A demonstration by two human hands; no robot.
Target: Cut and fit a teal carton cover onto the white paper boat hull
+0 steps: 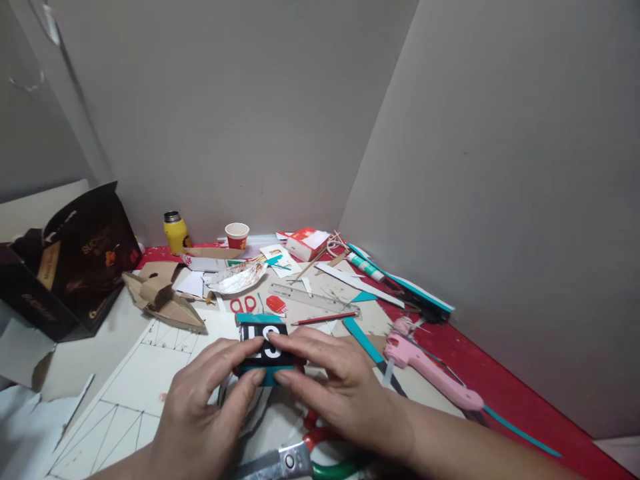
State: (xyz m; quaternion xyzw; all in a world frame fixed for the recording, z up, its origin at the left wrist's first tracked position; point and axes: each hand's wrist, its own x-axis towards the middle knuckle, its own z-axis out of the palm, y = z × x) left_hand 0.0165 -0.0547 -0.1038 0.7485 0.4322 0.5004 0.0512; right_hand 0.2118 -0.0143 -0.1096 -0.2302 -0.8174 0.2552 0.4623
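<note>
Two hands met over one card point(267, 350), black with white letters and teal edges, which sat at the centre of the table point(505, 387), just above a white sheet point(145, 373) ruled with pencil lines. Left hand point(210, 393): fingers curled, thumb and forefinger closed on the card's left side. Right hand point(330, 383): fingers nearly flat, tips pressed on the card's right side, thumb under its lower edge. Near the right hand lay a pink glue gun point(430, 370). Beyond the card lay a red pencil point(325, 319), a clear ruler point(310, 298) and small red scissors point(243, 305). A cardboard boat point(163, 300) stood to the left, beside a dark bag point(75, 260). At the wall stood a yellow bottle point(175, 232), a paper cup point(237, 235) and a red box point(307, 243). Large scissors point(310, 453) lay under the wrists.
</note>
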